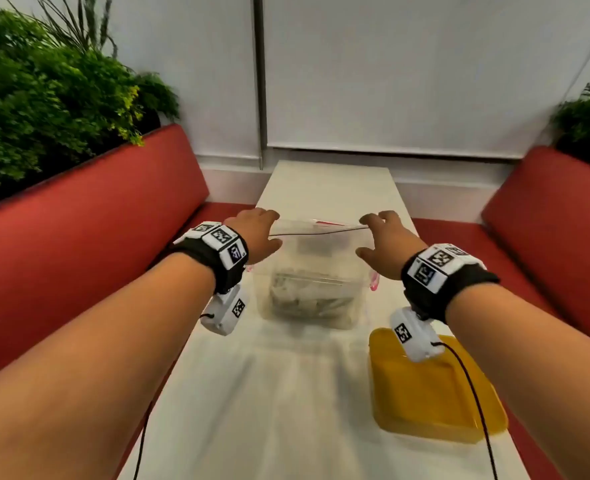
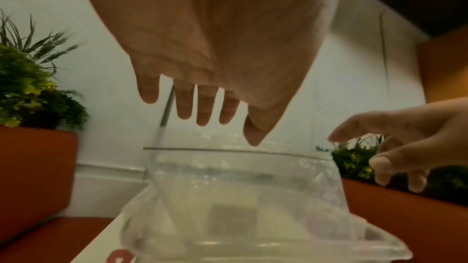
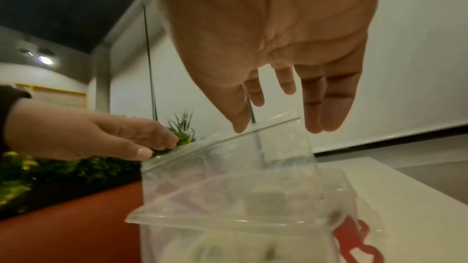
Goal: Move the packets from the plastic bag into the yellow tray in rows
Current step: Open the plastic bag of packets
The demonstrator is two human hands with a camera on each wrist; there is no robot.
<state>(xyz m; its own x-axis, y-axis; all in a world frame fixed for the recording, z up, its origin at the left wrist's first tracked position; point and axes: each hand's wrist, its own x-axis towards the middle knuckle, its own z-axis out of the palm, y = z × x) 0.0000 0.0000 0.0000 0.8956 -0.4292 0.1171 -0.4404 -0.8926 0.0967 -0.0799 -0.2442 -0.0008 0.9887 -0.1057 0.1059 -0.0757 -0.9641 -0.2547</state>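
My left grip (image 1: 257, 233) sits at the left end of the plastic bag's (image 1: 309, 271) top edge. In the right wrist view its thumb and fingertips meet at that corner, but I cannot tell whether they pinch the film; in the left wrist view the fingers (image 2: 205, 107) hang straight above the rim.

The plastic bag stands upright on the white counter (image 1: 252, 393), between both grips. It is clear film with a thin dark line along its stretched top edge and red marks at its lower sides. Pale packets (image 1: 309, 299) lie heaped at its bottom; their count is not readable.

My right grip (image 1: 388, 242) is apart, fingers spread and relaxed at the bag's right top corner.

The yellow tray (image 1: 435, 393) rests on the counter, near right of the bag.
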